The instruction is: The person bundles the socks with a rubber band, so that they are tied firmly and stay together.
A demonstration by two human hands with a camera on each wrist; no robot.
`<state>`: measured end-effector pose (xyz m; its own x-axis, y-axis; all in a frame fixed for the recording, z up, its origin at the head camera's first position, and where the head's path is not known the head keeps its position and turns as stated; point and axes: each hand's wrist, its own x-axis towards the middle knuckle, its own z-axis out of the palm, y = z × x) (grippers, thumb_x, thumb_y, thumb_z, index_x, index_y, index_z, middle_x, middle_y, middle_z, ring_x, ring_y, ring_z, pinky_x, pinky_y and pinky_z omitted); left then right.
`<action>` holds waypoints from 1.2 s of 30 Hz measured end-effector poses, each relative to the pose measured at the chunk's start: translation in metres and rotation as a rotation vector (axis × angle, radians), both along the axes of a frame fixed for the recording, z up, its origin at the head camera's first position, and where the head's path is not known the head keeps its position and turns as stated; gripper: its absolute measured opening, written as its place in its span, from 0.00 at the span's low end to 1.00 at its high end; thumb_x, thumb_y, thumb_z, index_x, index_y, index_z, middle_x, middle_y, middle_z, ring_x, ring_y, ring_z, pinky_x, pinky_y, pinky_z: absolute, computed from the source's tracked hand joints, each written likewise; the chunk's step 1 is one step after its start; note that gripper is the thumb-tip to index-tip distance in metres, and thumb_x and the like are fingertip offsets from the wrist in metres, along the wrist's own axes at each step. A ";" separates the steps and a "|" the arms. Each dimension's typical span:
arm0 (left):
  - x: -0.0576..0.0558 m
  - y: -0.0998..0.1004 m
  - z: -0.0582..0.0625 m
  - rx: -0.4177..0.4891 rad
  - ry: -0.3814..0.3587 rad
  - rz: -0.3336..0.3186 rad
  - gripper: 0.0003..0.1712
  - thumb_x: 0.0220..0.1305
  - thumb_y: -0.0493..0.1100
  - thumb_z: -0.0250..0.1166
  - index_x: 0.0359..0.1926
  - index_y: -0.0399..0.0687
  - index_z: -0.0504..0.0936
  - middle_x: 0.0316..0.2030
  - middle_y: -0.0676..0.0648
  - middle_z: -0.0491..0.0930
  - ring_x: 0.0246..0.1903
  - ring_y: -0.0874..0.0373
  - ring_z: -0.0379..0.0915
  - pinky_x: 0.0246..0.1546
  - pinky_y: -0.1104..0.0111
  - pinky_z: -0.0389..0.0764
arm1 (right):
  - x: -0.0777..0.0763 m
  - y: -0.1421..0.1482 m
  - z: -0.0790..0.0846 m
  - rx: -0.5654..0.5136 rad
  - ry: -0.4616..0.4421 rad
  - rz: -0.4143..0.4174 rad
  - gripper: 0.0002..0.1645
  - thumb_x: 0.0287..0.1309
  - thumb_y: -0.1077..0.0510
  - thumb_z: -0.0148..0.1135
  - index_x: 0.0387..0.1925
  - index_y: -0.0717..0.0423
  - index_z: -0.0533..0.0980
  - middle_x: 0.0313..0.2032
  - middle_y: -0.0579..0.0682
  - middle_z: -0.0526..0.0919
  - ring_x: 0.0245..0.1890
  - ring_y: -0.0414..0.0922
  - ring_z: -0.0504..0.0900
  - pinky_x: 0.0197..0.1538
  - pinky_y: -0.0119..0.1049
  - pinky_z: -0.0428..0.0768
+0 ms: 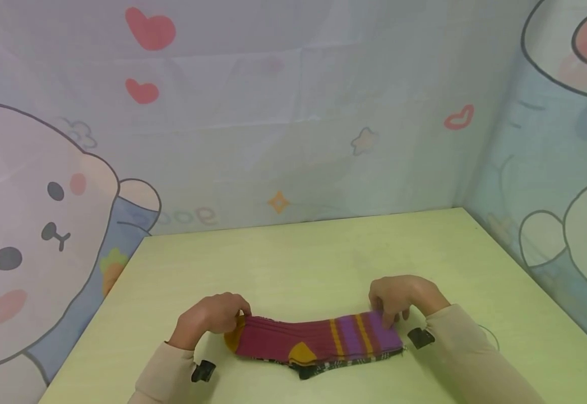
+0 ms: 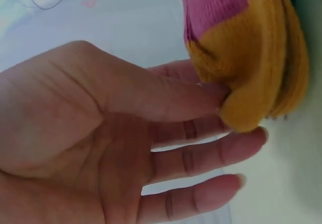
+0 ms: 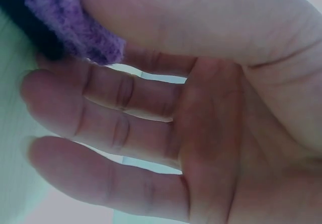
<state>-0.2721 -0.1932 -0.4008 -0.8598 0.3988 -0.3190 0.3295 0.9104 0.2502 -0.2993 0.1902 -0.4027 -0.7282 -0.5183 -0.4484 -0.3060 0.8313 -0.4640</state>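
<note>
A maroon sock [image 1: 273,336] with a yellow toe and heel and a purple, yellow-striped cuff lies flat near the front of the table. Beneath it peeks a dark patterned sock [image 1: 308,371], mostly covered. At the toe end, my left hand [image 1: 212,314] pinches the yellow toe [image 2: 251,58] between thumb and index finger, other fingers extended under it in the left wrist view. My right hand [image 1: 399,294] is at the opposite end, thumb and fingers on the purple cuff [image 3: 95,38]. A dark layer shows behind that cuff in the right wrist view.
The pale yellow-green table [image 1: 283,269] reaches back to a cloth backdrop [image 1: 253,146] printed with hearts and cartoon animals. Small black devices sit at the left wrist [image 1: 203,371] and right wrist [image 1: 421,337]. A thin cable loops by the right sleeve [image 1: 475,348].
</note>
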 end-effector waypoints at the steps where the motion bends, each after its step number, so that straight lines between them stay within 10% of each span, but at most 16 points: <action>1: 0.000 0.000 0.001 0.008 0.000 -0.005 0.12 0.66 0.29 0.61 0.44 0.47 0.86 0.38 0.50 0.81 0.38 0.55 0.76 0.42 0.54 0.79 | 0.000 0.000 0.000 0.002 0.000 0.000 0.11 0.49 0.68 0.75 0.27 0.53 0.81 0.26 0.46 0.82 0.25 0.48 0.83 0.30 0.45 0.83; 36: -0.006 0.000 -0.013 0.019 0.078 0.023 0.11 0.63 0.26 0.61 0.32 0.45 0.83 0.27 0.52 0.77 0.28 0.57 0.70 0.34 0.59 0.78 | -0.001 0.000 -0.003 0.034 0.040 0.045 0.11 0.50 0.68 0.75 0.21 0.51 0.83 0.20 0.45 0.82 0.23 0.46 0.83 0.28 0.42 0.83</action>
